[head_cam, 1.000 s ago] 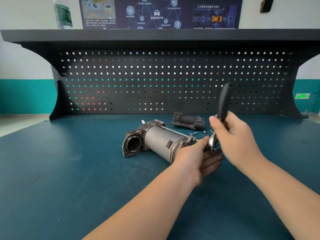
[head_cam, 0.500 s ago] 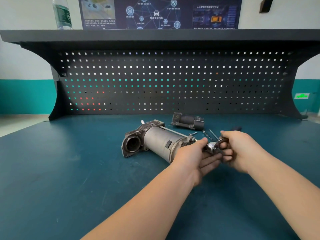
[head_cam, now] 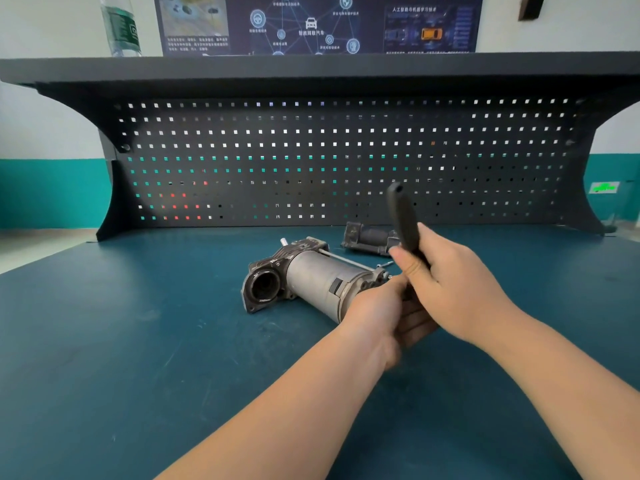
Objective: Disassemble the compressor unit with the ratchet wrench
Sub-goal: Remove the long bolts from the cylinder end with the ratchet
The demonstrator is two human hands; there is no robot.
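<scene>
Sideways, grey cylindrical compressor unit (head_cam: 322, 282)

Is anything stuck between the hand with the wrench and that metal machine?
Only the other hand. The right hand grips the ratchet wrench at the near end of the compressor unit, and the left hand sits there too, hiding the wrench head. Nothing else visible blocks it.

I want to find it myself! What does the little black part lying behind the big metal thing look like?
Start at the dark pegboard behind the blue table. Just before its bottom edge lies the small black part, beyond the compressor unit. It is short, dark and blocky, unlike the long grey compressor cylinder.
</scene>
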